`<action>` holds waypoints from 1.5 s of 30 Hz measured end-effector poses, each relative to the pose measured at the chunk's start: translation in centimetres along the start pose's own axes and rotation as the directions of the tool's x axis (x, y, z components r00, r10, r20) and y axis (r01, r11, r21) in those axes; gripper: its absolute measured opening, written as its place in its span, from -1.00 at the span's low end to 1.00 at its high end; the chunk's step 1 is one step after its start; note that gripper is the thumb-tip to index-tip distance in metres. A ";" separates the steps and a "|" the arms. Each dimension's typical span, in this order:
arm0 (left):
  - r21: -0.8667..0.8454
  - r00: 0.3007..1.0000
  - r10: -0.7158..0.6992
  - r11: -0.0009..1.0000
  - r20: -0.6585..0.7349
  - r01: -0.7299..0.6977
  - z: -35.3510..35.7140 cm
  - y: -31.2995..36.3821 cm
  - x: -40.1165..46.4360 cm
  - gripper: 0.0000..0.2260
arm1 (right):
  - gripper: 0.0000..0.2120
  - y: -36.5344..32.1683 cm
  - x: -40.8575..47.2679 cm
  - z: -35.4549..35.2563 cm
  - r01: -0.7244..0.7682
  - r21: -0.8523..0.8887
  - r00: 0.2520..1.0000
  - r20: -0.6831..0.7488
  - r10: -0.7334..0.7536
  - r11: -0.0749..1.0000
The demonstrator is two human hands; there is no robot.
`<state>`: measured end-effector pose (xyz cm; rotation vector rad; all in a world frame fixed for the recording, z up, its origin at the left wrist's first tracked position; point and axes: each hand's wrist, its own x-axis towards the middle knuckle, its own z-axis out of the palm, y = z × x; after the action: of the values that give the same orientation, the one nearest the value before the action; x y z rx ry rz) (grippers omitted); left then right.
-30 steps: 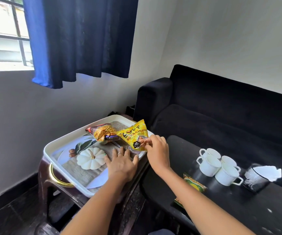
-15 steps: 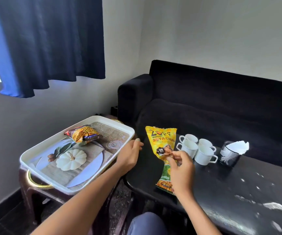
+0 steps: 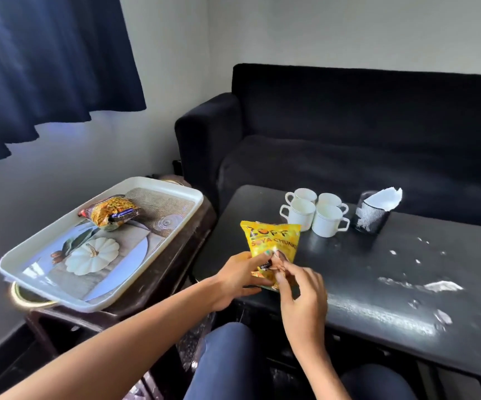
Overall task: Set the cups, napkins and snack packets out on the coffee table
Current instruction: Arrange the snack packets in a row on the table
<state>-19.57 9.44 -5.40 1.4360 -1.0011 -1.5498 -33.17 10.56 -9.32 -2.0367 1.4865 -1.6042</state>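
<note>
Black upholstered sofa (image 3: 363, 134) fills the back right, against the white wall; dark blue curtain (image 3: 45, 62) hangs top left; glossy black coffee table (image 3: 392, 284) sits in front of the sofa, top scuffed with white flecks; small dark brown side table (image 3: 152, 284) stands just left of it, carrying a white rectangular plastic tray (image 3: 45, 287) printed with a white pumpkin picture.

On the tray's far half lies an orange-and-red snack packet (image 3: 112, 213), flat on its side; four white handled ceramic cups (image 3: 314, 215) stand clustered upright and touching at the coffee table's far side; just right of them a black mesh holder (image 3: 372, 217) holds white paper napkins (image 3: 386, 199) sticking out the top.

Yellow snack packet printed with soya chunks lettering (image 3: 272, 242) is held upright over the coffee table's near left edge, lower end hidden by both hands; cannot tell whether it touches the tabletop; left hand (image 3: 239, 280) grips its lower left, fingers curled round it; right hand (image 3: 302, 295) pinches the lower middle of the packet between thumb and fingertips, other fingers loosely bent; person's knees in blue trousers (image 3: 227, 362) show at the bottom.
</note>
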 end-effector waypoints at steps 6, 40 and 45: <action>-0.016 0.999 -0.040 0.999 -0.016 0.039 -0.6 0.0 0.0 -0.74 | -0.78 1.6 0.7 -1.1 -0.404 0.350 0.915 0.179 0.362 0.845; 0.563 0.986 0.129 0.810 0.105 -0.166 -2.0 1.0 -0.2 -0.72 | -0.63 2.7 0.5 -2.0 -0.744 0.587 0.656 0.551 0.516 0.318; 0.308 0.991 -0.038 0.951 0.130 -0.004 -2.0 1.3 -0.5 -0.65 | -0.65 2.9 0.7 -2.4 -0.739 0.631 0.658 0.601 0.454 0.237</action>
<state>-17.52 9.36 -4.11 1.5671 -1.3634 -1.5704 -36.79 9.63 -9.72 -0.8476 0.8482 -1.1797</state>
